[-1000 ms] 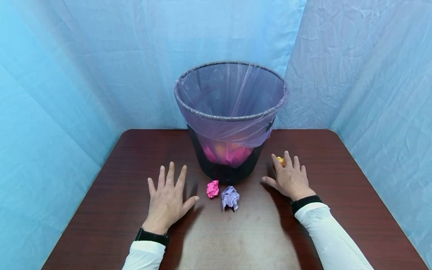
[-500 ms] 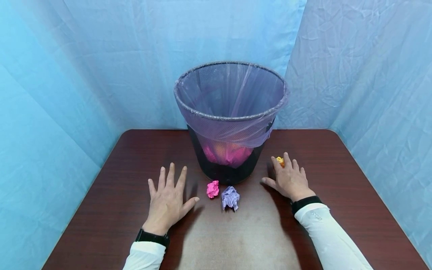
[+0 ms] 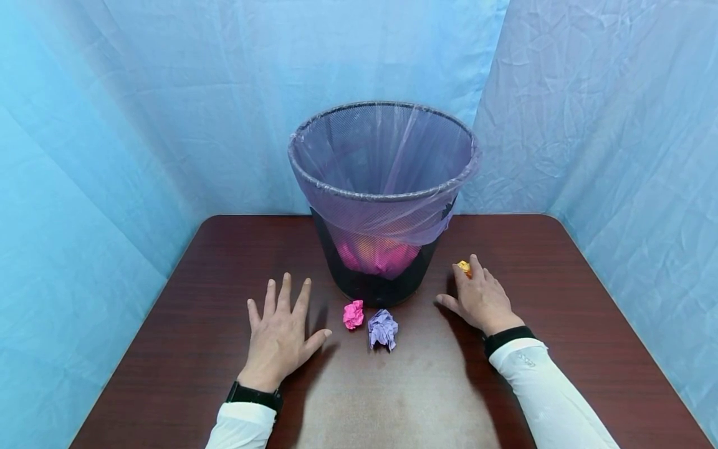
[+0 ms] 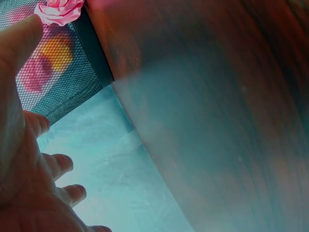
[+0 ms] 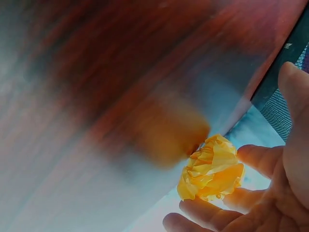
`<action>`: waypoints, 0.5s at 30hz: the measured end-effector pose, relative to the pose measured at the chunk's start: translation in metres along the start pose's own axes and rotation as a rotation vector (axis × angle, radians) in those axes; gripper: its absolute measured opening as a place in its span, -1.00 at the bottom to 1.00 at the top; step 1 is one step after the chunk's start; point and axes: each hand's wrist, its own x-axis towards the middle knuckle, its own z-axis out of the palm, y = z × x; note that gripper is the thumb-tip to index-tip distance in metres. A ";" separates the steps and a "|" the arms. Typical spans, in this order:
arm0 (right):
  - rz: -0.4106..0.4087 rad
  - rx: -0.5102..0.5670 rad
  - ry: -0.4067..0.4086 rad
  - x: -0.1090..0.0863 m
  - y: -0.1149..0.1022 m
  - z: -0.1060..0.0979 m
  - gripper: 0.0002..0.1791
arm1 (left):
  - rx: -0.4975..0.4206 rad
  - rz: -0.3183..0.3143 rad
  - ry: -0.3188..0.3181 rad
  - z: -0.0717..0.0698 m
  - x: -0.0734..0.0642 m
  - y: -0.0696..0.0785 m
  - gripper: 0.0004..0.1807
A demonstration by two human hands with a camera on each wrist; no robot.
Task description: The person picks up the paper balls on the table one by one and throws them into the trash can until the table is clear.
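Observation:
In the head view my left hand point(image 3: 275, 346) is spread palm down over the left of the table, thumb pointing toward a crumpled pink paper ball point(image 3: 353, 315) and holding nothing. Beside that ball lies a crumpled purple paper ball point(image 3: 383, 329). My right hand point(image 3: 482, 302) is over the right side, its fingers bent slightly at a crumpled yellow paper ball point(image 3: 464, 266), partly hidden by them. In the right wrist view the yellow paper ball point(image 5: 212, 169) is close against the fingers point(image 5: 260, 159), with the thumb point(image 5: 292, 87) apart from it; firm contact is unclear.
A black mesh wastebasket point(image 3: 376, 290) with a purple liner bag point(image 3: 387, 215) stands behind the balls, between the hands. Pink and yellow shapes show through its mesh. The brown table point(image 3: 241, 246) is bordered by blue cloth point(image 3: 224, 93) at the back and sides.
My right hand's fingers have drawn closer together and bent a little more, and the yellow paper ball has shifted slightly left. My left hand has barely moved.

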 end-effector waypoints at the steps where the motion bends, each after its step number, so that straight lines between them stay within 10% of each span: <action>1: -0.002 0.000 -0.001 0.000 0.000 0.000 -0.06 | -0.001 -0.001 -0.004 0.000 0.000 0.000 0.14; 15: 0.049 -0.019 -0.022 0.005 -0.003 0.000 -0.32 | 0.000 -0.001 -0.002 0.000 0.000 0.000 0.13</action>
